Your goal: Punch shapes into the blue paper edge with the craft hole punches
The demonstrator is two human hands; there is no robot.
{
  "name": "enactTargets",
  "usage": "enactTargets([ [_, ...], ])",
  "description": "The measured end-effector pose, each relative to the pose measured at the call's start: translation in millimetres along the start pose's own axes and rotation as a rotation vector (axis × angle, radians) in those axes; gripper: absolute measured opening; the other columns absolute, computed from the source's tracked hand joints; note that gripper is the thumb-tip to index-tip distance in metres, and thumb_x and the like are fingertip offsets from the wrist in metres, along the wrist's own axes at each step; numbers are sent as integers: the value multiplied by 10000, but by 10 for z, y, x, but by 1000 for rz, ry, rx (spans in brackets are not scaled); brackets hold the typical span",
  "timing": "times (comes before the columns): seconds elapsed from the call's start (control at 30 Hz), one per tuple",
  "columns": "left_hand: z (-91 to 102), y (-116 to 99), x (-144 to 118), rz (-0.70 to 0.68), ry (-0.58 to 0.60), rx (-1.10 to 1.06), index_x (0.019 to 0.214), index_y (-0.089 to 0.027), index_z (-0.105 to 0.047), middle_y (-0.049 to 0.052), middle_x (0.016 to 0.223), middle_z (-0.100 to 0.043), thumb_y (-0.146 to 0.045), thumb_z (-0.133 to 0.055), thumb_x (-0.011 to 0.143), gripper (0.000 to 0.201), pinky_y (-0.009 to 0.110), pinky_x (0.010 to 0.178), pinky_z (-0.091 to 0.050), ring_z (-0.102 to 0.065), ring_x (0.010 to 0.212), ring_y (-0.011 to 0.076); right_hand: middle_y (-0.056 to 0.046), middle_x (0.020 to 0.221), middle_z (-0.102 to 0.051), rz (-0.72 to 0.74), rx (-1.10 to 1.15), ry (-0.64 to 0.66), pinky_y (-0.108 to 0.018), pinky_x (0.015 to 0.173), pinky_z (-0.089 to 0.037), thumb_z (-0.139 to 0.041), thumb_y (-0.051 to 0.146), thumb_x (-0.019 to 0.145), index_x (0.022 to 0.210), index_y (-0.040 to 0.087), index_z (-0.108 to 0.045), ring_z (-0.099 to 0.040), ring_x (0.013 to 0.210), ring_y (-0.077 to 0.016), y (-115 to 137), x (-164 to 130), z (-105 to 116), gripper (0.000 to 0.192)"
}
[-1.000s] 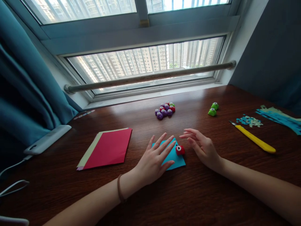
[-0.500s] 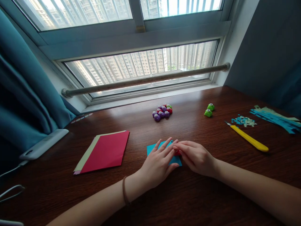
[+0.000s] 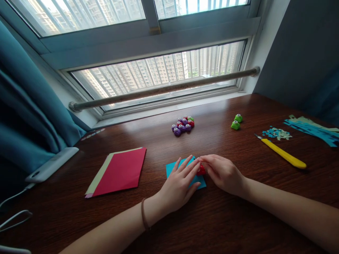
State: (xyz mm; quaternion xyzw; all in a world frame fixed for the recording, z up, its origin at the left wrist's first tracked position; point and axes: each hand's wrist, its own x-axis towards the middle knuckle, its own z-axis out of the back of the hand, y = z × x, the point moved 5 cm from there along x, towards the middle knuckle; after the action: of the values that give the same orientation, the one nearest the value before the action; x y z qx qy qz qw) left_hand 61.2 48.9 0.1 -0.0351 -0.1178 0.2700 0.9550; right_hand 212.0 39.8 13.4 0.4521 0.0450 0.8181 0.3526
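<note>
Two hands: your left hand [image 3: 180,183] lies spread flat on one blue paper [image 3: 172,168], your right hand [image 3: 224,173] pinches one red punch [image 3: 201,170]; two green punches [image 3: 236,122] sit apart on the table [image 3: 238,218].

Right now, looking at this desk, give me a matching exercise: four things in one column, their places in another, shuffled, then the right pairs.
Things:
1. red punch
2. yellow knife
3. red paper stack
4. two green punches

Places:
A. left of the left hand
B. far side of the desk, right of the purple and red cluster
C. under the right hand, on the blue sheet
D. by the paper scraps

Pairs: 1-C, 2-D, 3-A, 4-B
</note>
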Motion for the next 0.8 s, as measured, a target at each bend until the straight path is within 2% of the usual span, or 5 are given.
enactTargets([
  [0.23, 18, 7, -1, 26, 8, 0, 1393, -176, -301, 106, 1453, -292, -309, -366, 946, 471, 553, 1073, -232, -171, 1372, 273, -105, 1066, -625, 70, 24, 26, -361, 872, -518, -438, 69, 858, 1222, 153, -464, -585, 1015, -202, 53, 5, -5, 375],
  [0.37, 21, -1, 9, 41, 31, -10, 1371, -191, -337, 92, 1453, -296, -295, -362, 947, 436, 569, 1066, -226, -176, 1371, 272, -154, 1076, -620, 139, 32, 68, -337, 898, -514, -427, 36, 847, 1188, 78, -492, -572, 1055, -205, 124, 41, -4, 350],
  [0.53, 26, -19, 19, 27, 37, -12, 1347, -179, -359, 72, 1436, -335, -264, -348, 948, 408, 567, 1083, -183, -170, 1374, 254, -192, 1106, -616, 293, -148, 173, -391, 927, -499, -414, 52, 856, 1177, 16, -513, -530, 1128, -265, 293, 49, -48, 338],
  [0.6, 26, -14, 19, 26, 37, -5, 1347, -193, -356, 57, 1441, -326, -264, -345, 950, 403, 569, 1084, -175, -178, 1373, 248, -198, 1115, -612, 326, -191, 172, -405, 913, -508, -404, 54, 857, 1177, 7, -510, -530, 1127, -276, 355, 39, -65, 341],
  [0.8, 27, -20, 17, 16, 63, 6, 1385, -185, -286, 96, 1431, -338, -215, -379, 925, 470, 583, 1062, -210, -208, 1363, 260, -175, 1075, -626, 204, -146, 124, -386, 878, -531, -372, 37, 822, 1256, 39, -435, -581, 1053, -257, 396, 15, -102, 438],
])
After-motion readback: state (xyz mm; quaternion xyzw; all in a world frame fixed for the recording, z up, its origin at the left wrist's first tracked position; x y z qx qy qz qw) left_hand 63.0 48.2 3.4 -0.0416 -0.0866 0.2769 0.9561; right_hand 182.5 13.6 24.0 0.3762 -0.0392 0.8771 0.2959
